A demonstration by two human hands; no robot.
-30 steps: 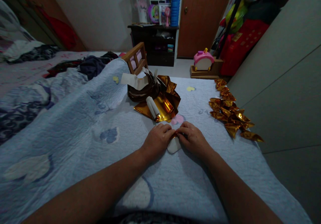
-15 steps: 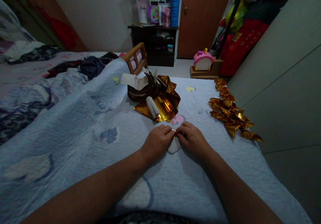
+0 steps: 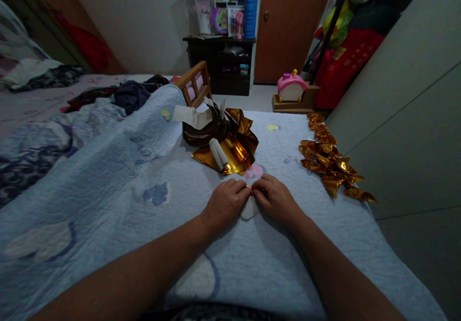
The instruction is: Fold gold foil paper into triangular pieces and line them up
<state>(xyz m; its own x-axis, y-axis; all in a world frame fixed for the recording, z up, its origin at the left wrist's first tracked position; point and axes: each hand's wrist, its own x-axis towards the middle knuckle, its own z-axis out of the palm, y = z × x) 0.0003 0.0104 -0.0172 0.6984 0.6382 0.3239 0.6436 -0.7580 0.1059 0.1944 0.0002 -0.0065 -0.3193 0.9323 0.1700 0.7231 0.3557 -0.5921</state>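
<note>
Side by side in front of me, my left hand [image 3: 224, 201] and my right hand [image 3: 275, 196] pinch one sheet of gold foil paper [image 3: 249, 210] between their fingertips. Its white underside shows below the fingers, and a little gold glints between them; the rest of the sheet is hidden by my hands. Just beyond lies a stack of gold foil sheets [image 3: 203, 158], curled and fanned out, with a rolled white piece [image 3: 218, 154] on top. Off to the right, several folded gold foil pieces [image 3: 327, 162] lie in a loose row.
The quilt [image 3: 118, 210] under my hands is light blue and rumpled at the left. A wooden bed rail [image 3: 196, 83] rises behind the stack. A pale panel [image 3: 406, 129] borders the right edge. A pink toy [image 3: 291, 87] stands on the floor beyond.
My hands stay almost in place. The bit of gold foil between the fingertips looks slightly more pressed together than before.
</note>
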